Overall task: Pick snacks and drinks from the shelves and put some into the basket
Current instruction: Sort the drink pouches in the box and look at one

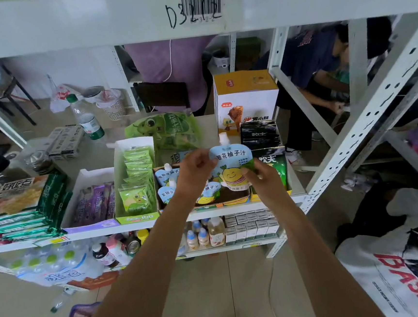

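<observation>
Overhead, a white metal shelf rack fills the view, its top beam carrying a barcode label at 12 o'clock. On the middle shelf board, an orange-and-white carton stands at 1 o'clock from the centre, with a green cartoon bag just left of it and a green-edged box of small sachets at 9 o'clock. Beside that box, an open tray of juice pouches sits near the shelf's front edge. Raised just above the tray, a blue-and-white juice pouch with a white spout is held upright between both hands. The left hand pinches the pouch's upper left edge with curled fingers; the right hand grips its lower right corner, thumb on the front. Small bottles line the lower shelf at 6 o'clock. No basket is identifiable in view.
</observation>
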